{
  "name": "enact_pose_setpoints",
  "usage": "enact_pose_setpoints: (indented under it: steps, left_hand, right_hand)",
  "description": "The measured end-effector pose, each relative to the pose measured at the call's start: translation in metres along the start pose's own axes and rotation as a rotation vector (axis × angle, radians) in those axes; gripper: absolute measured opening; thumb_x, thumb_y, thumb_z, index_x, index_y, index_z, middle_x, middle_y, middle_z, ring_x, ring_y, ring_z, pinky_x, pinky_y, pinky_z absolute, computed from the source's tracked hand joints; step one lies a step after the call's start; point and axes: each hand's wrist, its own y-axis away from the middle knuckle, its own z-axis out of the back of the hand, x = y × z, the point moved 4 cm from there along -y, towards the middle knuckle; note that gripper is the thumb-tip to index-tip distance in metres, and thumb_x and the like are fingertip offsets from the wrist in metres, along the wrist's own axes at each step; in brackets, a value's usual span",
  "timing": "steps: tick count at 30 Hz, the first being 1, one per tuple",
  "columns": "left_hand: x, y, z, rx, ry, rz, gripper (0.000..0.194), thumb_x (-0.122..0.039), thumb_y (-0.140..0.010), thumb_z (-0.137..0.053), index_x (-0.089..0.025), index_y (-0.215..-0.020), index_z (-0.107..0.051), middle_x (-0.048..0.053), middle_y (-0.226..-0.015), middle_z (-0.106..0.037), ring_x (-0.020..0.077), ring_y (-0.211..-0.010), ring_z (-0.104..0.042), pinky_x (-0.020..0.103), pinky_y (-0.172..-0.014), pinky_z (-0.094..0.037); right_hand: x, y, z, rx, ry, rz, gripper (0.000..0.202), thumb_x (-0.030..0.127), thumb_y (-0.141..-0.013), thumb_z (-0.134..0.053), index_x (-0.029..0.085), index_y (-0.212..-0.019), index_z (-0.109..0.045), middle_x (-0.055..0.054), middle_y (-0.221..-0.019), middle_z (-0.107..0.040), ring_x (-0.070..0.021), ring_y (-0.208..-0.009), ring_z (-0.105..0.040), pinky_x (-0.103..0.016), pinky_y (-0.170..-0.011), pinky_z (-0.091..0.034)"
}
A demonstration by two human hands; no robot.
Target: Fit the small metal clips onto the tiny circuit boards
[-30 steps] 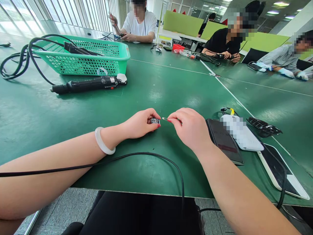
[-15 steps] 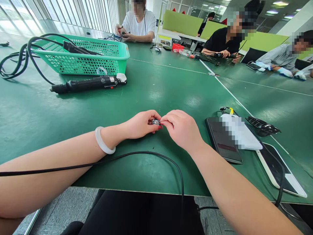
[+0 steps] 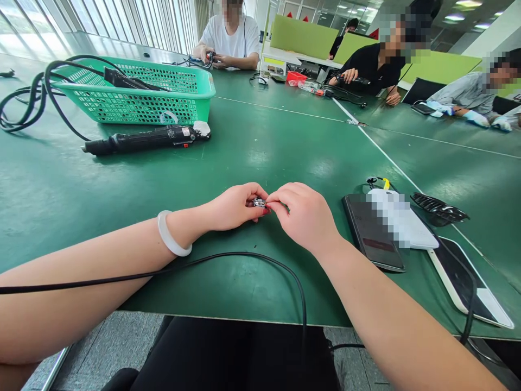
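The left hand (image 3: 233, 208) pinches a small, bright metal part (image 3: 259, 202), knobbly in outline, between thumb and fingers, just above the glossy green table (image 3: 260, 146). The right hand (image 3: 303, 217) has its thumb and forefinger closed together at the part's right edge; whether they grip a separate piece is too small to tell. A smooth white bangle (image 3: 173, 233) rings the left wrist. Farther off, a black cylindrical tool (image 3: 142, 141) lies beside a perforated green plastic basket (image 3: 142, 98).

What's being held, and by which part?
The left hand grips a small metallic part by its left end; the right hand pinches at its right end, exact grip hidden.
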Motion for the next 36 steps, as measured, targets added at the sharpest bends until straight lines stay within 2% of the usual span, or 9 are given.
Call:
enact_pose_setpoints:
  steps: [9,14,18,26,36]
  left_hand:
    - [0.000,0.000,0.001,-0.007,0.091,0.023,0.018,-0.024,-0.078,-0.058,-0.017,-0.094,-0.053,-0.002,-0.071,-0.061,0.0111,-0.066,-0.060,0.025,-0.065,-0.046]
    - [0.003,-0.002,0.004,-0.062,0.102,0.064,0.018,-0.022,-0.079,-0.057,-0.016,-0.095,-0.053,-0.001,-0.072,-0.061,0.0109,-0.066,-0.059,0.025,-0.065,-0.046]
    - [0.005,-0.002,0.005,-0.087,0.105,0.097,0.020,-0.021,-0.079,-0.057,-0.016,-0.098,-0.053,0.000,-0.072,-0.062,0.0115,-0.067,-0.059,0.026,-0.066,-0.046]
    - [0.002,-0.002,0.005,-0.057,0.043,0.083,0.021,-0.021,-0.078,-0.054,-0.016,-0.098,-0.053,-0.002,-0.068,-0.060,0.0114,-0.064,-0.058,0.024,-0.061,-0.043]
    - [0.002,-0.001,0.006,0.006,-0.053,0.060,0.025,-0.028,-0.080,-0.053,-0.016,-0.102,-0.056,0.000,-0.073,-0.064,0.0139,-0.070,-0.061,0.026,-0.067,-0.045]
  right_hand:
    - [0.000,0.000,0.002,-0.024,-0.008,-0.004,0.020,0.016,-0.087,-0.050,0.017,-0.082,-0.069,-0.005,-0.082,-0.069,-0.0177,-0.077,-0.059,-0.031,-0.067,-0.045]
    - [-0.003,0.001,0.003,-0.026,-0.024,-0.044,0.019,0.016,-0.086,-0.049,0.018,-0.084,-0.069,-0.005,-0.081,-0.067,-0.0173,-0.076,-0.058,-0.030,-0.067,-0.045]
    - [-0.004,0.001,-0.001,0.010,-0.037,-0.069,0.019,0.015,-0.084,-0.052,0.019,-0.093,-0.067,-0.004,-0.083,-0.066,-0.0166,-0.076,-0.057,-0.030,-0.067,-0.044]
    - [-0.008,0.001,-0.010,0.053,-0.171,-0.177,0.018,0.019,-0.080,-0.060,0.023,-0.097,-0.066,-0.001,-0.085,-0.064,-0.0134,-0.071,-0.056,-0.027,-0.064,-0.044]
    - [-0.014,0.000,-0.013,0.076,-0.249,-0.219,0.023,0.016,-0.079,-0.062,0.023,-0.099,-0.071,-0.001,-0.087,-0.065,-0.0111,-0.065,-0.054,-0.027,-0.064,-0.045]
